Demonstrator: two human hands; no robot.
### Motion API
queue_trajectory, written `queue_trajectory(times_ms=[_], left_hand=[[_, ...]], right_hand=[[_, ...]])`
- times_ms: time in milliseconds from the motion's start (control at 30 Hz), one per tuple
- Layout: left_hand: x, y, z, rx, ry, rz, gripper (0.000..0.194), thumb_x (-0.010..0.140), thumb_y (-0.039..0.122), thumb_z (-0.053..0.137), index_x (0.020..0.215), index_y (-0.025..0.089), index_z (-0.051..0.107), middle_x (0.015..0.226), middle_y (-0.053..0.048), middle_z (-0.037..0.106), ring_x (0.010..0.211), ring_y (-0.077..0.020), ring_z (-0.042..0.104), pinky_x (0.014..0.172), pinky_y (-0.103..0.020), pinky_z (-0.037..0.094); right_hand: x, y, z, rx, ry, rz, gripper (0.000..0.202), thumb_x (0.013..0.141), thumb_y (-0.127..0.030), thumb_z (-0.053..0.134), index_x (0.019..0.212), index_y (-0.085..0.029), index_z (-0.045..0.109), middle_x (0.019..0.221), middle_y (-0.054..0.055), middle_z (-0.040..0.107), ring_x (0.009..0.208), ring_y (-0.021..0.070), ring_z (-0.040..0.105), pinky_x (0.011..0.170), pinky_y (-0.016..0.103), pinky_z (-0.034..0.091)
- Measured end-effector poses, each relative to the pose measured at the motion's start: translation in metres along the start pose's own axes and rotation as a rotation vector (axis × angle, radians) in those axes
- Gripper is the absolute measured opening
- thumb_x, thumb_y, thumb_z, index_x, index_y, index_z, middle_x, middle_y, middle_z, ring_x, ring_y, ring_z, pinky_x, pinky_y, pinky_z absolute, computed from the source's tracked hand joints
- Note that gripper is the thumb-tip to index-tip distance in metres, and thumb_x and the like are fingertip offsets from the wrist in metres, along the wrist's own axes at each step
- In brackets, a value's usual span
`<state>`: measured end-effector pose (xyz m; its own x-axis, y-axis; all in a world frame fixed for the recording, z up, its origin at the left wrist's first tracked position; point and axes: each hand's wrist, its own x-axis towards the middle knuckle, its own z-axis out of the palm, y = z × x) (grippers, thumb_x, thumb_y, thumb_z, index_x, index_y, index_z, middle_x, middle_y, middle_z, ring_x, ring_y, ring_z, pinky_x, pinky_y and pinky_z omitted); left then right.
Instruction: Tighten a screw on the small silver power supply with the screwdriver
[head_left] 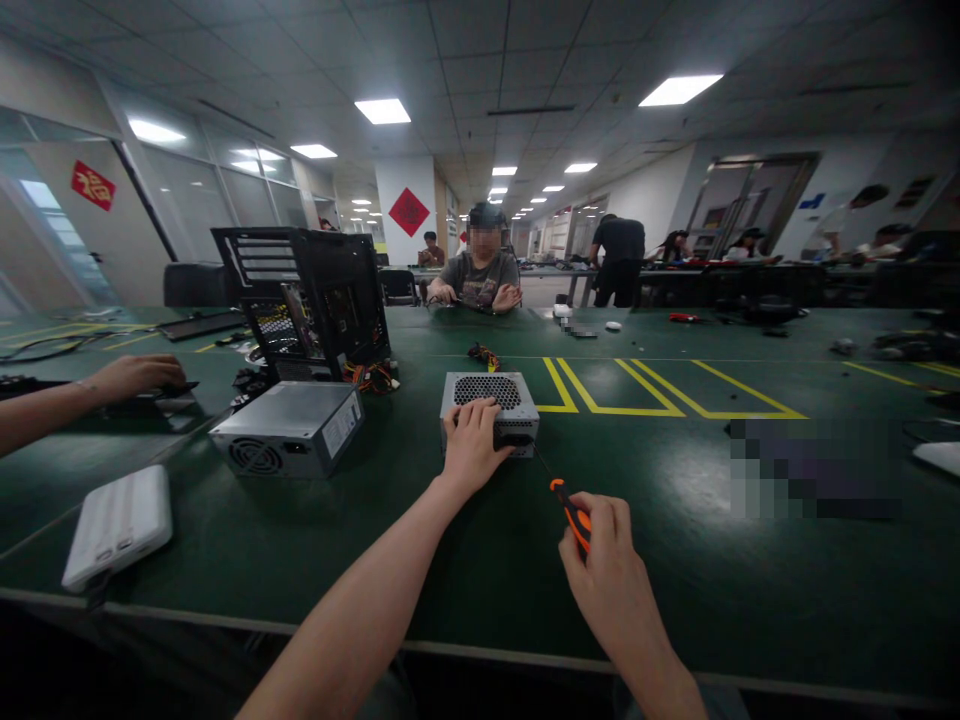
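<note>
A grey computer power supply (489, 390) with a honeycomb grille on top sits on the green table in front of me. My left hand (474, 440) grips it, fingers over the top and thumb down at the near face. An orange-and-black screwdriver (562, 498) is held by its handle in my right hand (611, 555). Its thin shaft points up and left, with the tip at the near right corner of the power supply; whether it touches a screw I cannot tell. A bundle of coloured cables (485, 355) lies behind the power supply.
A second power supply (289, 425) and an open black computer case (307, 300) stand to the left. A white power bank (120, 525) lies near the front edge. Another person's arm (97, 392) reaches in from the left; a person (480, 270) sits opposite.
</note>
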<state>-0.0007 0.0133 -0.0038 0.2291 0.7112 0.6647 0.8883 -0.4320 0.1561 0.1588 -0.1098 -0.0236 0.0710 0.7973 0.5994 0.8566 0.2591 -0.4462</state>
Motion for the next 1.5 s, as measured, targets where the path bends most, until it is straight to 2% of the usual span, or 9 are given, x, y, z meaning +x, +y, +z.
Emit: queue_trajectory(times_ms=[100, 300, 467, 667, 800, 1000, 1167, 1300, 1500], left_hand=[[-0.0001, -0.0004, 0.0007, 0.002, 0.005, 0.008, 0.056, 0.066, 0.035, 0.069, 0.114, 0.024, 0.042, 0.126, -0.006, 0.047, 0.119, -0.0242, 0.037, 0.097, -0.043, 0.025], [0.0001, 0.0010, 0.0003, -0.003, 0.012, 0.006, 0.057, 0.065, 0.035, 0.070, 0.113, 0.023, 0.043, 0.125, -0.006, 0.048, 0.118, -0.0235, 0.038, 0.097, -0.043, 0.024], [0.0001, 0.0005, 0.0002, -0.002, 0.007, 0.007, 0.054, 0.066, 0.035, 0.069, 0.112, 0.022, 0.043, 0.127, -0.006, 0.048, 0.118, -0.0236, 0.038, 0.097, -0.042, 0.024], [0.0000, -0.0001, 0.0007, -0.007, 0.007, 0.005, 0.055, 0.066, 0.034, 0.069, 0.113, 0.023, 0.042, 0.127, -0.006, 0.048, 0.119, -0.0233, 0.038, 0.097, -0.042, 0.024], [0.0003, -0.0002, 0.0008, -0.003, 0.003, 0.003, 0.056, 0.066, 0.034, 0.069, 0.113, 0.024, 0.042, 0.127, -0.005, 0.048, 0.119, -0.0229, 0.037, 0.098, -0.042, 0.024], [0.0003, -0.0001, 0.0008, -0.007, 0.011, 0.008, 0.055, 0.066, 0.035, 0.068, 0.113, 0.023, 0.043, 0.126, -0.005, 0.048, 0.119, -0.0228, 0.038, 0.097, -0.042, 0.024], [0.0000, 0.0001, 0.0008, -0.005, 0.017, 0.010, 0.055, 0.065, 0.035, 0.070, 0.112, 0.023, 0.043, 0.126, -0.006, 0.048, 0.118, -0.0230, 0.038, 0.097, -0.042, 0.024], [0.0004, 0.0010, 0.0007, 0.006, 0.005, -0.005, 0.056, 0.064, 0.034, 0.070, 0.112, 0.024, 0.044, 0.126, -0.006, 0.048, 0.118, -0.0242, 0.038, 0.097, -0.043, 0.024], [0.0001, 0.0002, 0.0015, -0.003, 0.022, 0.007, 0.056, 0.065, 0.035, 0.070, 0.112, 0.022, 0.043, 0.126, -0.006, 0.048, 0.118, -0.0227, 0.038, 0.097, -0.042, 0.025]], right_hand=[[-0.0026, 0.0023, 0.0003, 0.006, -0.013, -0.005, 0.023, 0.086, -0.029, 0.032, 0.101, -0.017, 0.044, 0.094, 0.010, 0.051, 0.070, 0.0188, 0.062, 0.051, 0.029, 0.050], [-0.0027, 0.0071, -0.0036, 0.028, -0.052, 0.052, 0.032, 0.090, -0.040, 0.027, 0.105, -0.020, 0.048, 0.100, 0.009, 0.062, 0.086, 0.0221, 0.063, 0.066, 0.034, 0.052], [0.0018, 0.0034, -0.0043, 0.048, -0.047, 0.035, 0.031, 0.088, -0.042, 0.033, 0.102, -0.019, 0.048, 0.096, 0.009, 0.058, 0.081, 0.0208, 0.063, 0.061, 0.032, 0.052], [0.0011, -0.0015, -0.0004, 0.074, 0.004, -0.025, 0.024, 0.085, -0.030, 0.036, 0.104, -0.017, 0.044, 0.105, 0.013, 0.045, 0.084, 0.0206, 0.060, 0.059, 0.031, 0.052], [-0.0013, -0.0002, -0.0017, 0.084, 0.058, -0.050, 0.026, 0.088, -0.034, 0.033, 0.103, -0.017, 0.045, 0.099, 0.012, 0.050, 0.080, 0.0200, 0.061, 0.058, 0.030, 0.052], [-0.0006, 0.0065, -0.0075, 0.009, 0.035, 0.011, 0.033, 0.091, -0.038, 0.026, 0.101, -0.019, 0.050, 0.091, 0.008, 0.061, 0.076, 0.0190, 0.063, 0.057, 0.029, 0.050], [0.0020, 0.0012, -0.0073, 0.015, -0.030, 0.019, 0.028, 0.088, -0.036, 0.033, 0.104, -0.019, 0.049, 0.096, 0.009, 0.056, 0.075, 0.0185, 0.062, 0.057, 0.029, 0.051], [0.0024, -0.0027, -0.0062, 0.040, 0.031, -0.043, 0.026, 0.083, -0.026, 0.036, 0.107, -0.019, 0.046, 0.106, 0.012, 0.050, 0.085, 0.0200, 0.060, 0.063, 0.031, 0.052], [0.0008, 0.0027, -0.0055, 0.060, -0.013, -0.024, 0.028, 0.089, -0.034, 0.030, 0.104, -0.018, 0.047, 0.094, 0.010, 0.060, 0.076, 0.0196, 0.064, 0.057, 0.030, 0.052]])
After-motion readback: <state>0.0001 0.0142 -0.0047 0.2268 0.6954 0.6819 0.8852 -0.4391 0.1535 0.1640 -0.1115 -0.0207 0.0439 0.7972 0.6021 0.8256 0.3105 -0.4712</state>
